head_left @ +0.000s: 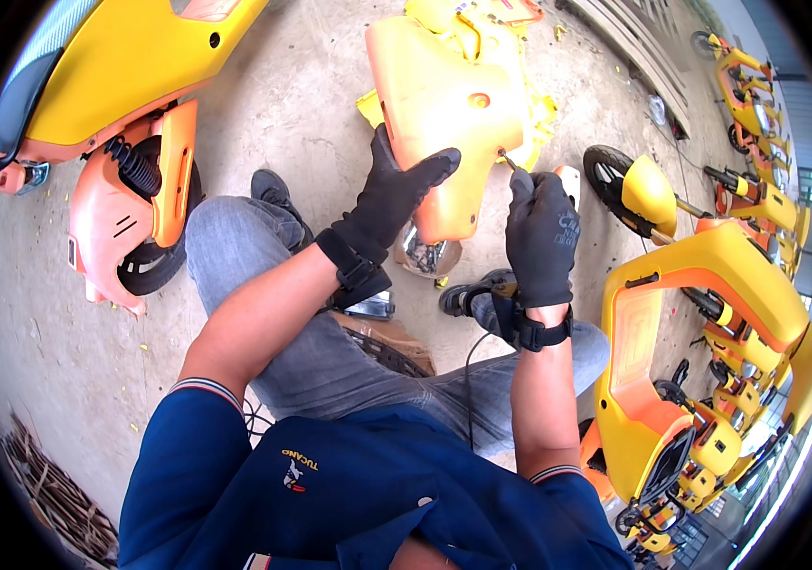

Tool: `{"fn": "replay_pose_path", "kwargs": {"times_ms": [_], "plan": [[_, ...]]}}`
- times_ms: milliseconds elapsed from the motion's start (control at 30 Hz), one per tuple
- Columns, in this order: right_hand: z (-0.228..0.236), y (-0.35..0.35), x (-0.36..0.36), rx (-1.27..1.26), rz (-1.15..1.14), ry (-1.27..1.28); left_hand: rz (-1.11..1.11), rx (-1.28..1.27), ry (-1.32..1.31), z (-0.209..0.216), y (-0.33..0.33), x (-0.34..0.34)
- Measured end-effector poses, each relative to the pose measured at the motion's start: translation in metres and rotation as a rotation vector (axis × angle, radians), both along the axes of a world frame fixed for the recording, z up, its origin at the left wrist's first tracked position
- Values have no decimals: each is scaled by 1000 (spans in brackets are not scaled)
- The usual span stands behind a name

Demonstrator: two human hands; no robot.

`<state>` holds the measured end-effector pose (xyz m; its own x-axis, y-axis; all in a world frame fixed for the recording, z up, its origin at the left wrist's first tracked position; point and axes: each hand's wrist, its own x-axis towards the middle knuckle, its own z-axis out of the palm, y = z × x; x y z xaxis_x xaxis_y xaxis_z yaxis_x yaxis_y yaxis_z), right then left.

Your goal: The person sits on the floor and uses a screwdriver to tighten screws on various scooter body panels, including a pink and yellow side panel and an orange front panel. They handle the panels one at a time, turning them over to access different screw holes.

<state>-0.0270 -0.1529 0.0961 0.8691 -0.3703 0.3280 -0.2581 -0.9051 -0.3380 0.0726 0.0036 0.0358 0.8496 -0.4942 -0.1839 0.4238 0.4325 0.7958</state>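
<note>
In front of me is an orange plastic scooter body panel (pixel 444 123), held raised and tilted above the floor. My left hand (pixel 389 185), in a black glove, grips its lower left edge, with the thumb lying across the face and the other fingers partly hidden. My right hand (pixel 545 233), also gloved, is closed around a screwdriver. Only the thin dark shaft (pixel 509 160) shows, its tip at a small hole on the panel's right edge; the handle is hidden in my fist. Under the panel's lower end sits a round clear lamp (pixel 428 255).
Yellow plastic parts (pixel 491 33) lie behind the panel. A yellow scooter body (pixel 131 71) and an orange wheel section (pixel 131 214) stand left. At right are a front wheel (pixel 615 190), a yellow scooter frame (pixel 700 285) and rows of scooters. Cardboard (pixel 396 337) lies between my legs.
</note>
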Motion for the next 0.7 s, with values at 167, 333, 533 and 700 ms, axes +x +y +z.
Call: {"fn": "replay_pose_path", "kwargs": {"times_ms": [167,333,533,700], "plan": [[0,7,0,248,26,-145,48,-8,-32,-1,-3,-3],[-2,1,0,-50,106,-153,66,33,-39,-1,-2,-4],[2,4,-2,157,-13,-8,66,26,-65,-3,-2,-4],[-1,5,0,161,72,-151,59,25,-54,-4,-4,-5]]}}
